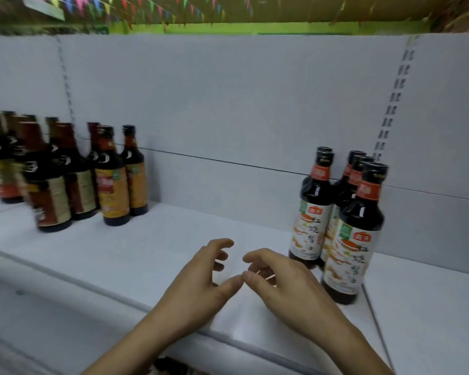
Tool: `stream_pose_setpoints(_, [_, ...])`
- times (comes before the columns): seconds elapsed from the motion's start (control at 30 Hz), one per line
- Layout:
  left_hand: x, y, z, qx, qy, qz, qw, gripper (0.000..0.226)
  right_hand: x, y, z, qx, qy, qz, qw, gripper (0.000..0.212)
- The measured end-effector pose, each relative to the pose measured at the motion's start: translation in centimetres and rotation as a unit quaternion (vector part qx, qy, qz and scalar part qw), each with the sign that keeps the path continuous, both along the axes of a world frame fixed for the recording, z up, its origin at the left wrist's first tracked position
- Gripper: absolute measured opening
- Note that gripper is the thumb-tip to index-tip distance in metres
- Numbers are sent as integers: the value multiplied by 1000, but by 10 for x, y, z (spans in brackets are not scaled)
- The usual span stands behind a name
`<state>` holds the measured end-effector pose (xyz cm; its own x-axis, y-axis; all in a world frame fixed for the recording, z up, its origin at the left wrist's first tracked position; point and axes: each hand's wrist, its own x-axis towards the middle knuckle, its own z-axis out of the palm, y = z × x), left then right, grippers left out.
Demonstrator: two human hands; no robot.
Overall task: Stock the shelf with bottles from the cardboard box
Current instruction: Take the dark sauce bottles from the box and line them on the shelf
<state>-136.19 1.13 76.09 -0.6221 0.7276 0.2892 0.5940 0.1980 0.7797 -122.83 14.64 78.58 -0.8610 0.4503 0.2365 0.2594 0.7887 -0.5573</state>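
Glossy dark glass-like bottles [360, 226] with smooth paper-looking labels, matt white shelf [146, 255] — smooth, painted-metal look — matt white back panel [228, 104].

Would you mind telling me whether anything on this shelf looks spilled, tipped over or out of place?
Nothing stands out. The dark bottles on the left and the white-labelled bottles on the right all stand upright on the white shelf. Both hands are empty.

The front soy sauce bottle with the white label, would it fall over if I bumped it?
Probably. The front soy sauce bottle is tall with a narrow neck, so a push near the cap could tip it. It looks full of dark liquid, so likely heavy. Its glossy surface may be slippery, and it might knock the bottles behind.
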Motion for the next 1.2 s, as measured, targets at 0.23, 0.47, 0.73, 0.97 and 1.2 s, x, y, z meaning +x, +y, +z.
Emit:
stream_pose_setpoints(0.23, [-21,-114,-2,47,-7,119,992,45,-61,-84,-5,-22,21,115,993,28])
stream_pose_setpoints(0.47, [-21,-231,-18,47,-14,237,970,45,-108,-184,-24,-36,1,228,973,31])
stream_pose_setpoints(0.73, [4,-344,-60,23,-58,369,927,44,-142,-293,-66,-48,-48,363,929,35])
stream_pose_setpoints(0.97, [30,-409,-100,2,-107,479,871,42,-169,-365,-105,-68,-94,474,873,36])
stream_pose_setpoints(1.2, [55,-441,-150,-14,-175,596,784,50,-194,-422,-171,-61,-158,580,797,34])
